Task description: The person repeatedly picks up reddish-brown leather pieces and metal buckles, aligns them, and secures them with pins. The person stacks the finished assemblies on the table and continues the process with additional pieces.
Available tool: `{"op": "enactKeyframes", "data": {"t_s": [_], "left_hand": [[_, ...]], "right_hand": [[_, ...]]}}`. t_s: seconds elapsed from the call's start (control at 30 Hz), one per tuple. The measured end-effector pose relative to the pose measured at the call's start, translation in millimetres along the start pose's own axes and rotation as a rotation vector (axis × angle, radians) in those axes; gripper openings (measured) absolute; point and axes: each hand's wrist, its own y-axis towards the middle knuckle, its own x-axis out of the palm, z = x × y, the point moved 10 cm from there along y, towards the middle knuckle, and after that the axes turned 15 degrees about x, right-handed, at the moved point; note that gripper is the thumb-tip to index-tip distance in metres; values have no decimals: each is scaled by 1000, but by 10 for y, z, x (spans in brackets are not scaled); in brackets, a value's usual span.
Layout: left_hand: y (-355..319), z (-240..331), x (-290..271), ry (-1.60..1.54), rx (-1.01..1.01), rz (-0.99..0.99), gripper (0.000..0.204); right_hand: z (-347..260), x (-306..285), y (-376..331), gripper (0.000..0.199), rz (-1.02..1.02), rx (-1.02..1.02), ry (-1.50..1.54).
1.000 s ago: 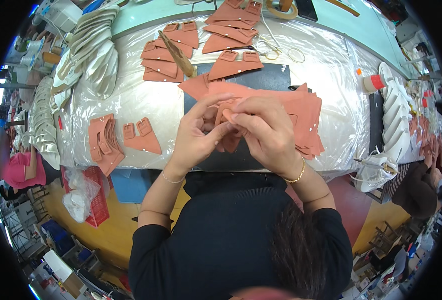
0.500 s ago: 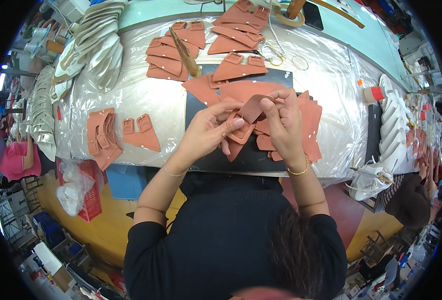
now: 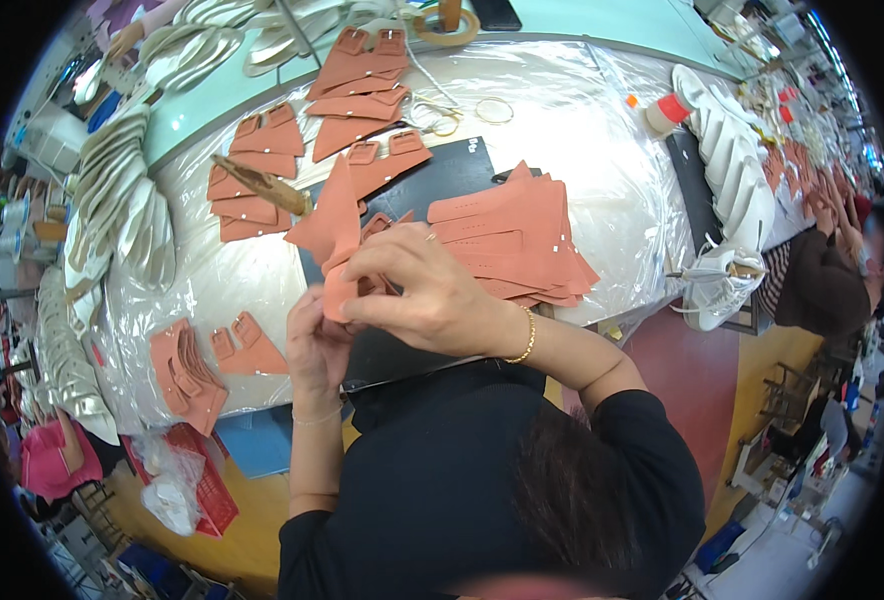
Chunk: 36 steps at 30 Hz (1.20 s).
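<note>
Both my hands are closed on a terracotta leather-like strap piece (image 3: 334,225) above the front left of a black board (image 3: 447,180). My left hand (image 3: 319,340) pinches its lower end from the left. My right hand (image 3: 417,290) reaches across from the right, fingertips on the folded strap end; its back hides part of the piece. Just right of my hands lies a stack of flat terracotta pieces (image 3: 507,235) with punched holes. Behind the hands rests a buckled terracotta piece (image 3: 390,168). A pointed wooden stick (image 3: 262,185) lies to the left of the held piece.
More buckled piles (image 3: 357,75) lie farther back, beside scissors (image 3: 440,118) and a tape roll (image 3: 447,27). At the left are a terracotta stack (image 3: 187,375) and white shoe parts (image 3: 127,200). White parts (image 3: 727,150) and a white shoe (image 3: 717,285) stand at right.
My hands have moved left with the strap piece and turned; my right hand now crosses over toward my left. The whole view has shifted, showing more of the right-hand stack.
</note>
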Motion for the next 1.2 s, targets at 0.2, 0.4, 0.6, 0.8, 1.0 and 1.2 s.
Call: {"op": "enactKeyframes", "data": {"t_s": [0.2, 0.4, 0.6, 0.8, 1.0, 1.2], "left_hand": [[-14, -30, -73, 278, -82, 27, 30], [-113, 314, 259, 293, 250, -96, 21], [-201, 632, 460, 369, 401, -103, 19], [-192, 687, 459, 390, 396, -73, 22], [-184, 815, 441, 355, 467, -61, 22], [-147, 913, 408, 381, 536, -40, 20]], "right_hand": [[54, 162, 72, 13, -190, -82, 205], [1850, 33, 870, 13, 184, 301, -87], [3071, 738, 845, 41, -99, 617, -465], [3209, 778, 828, 48, -118, 647, -438], [3286, 519, 722, 46, -278, 601, -691], [2816, -367, 371, 37, -112, 646, -531]]}}
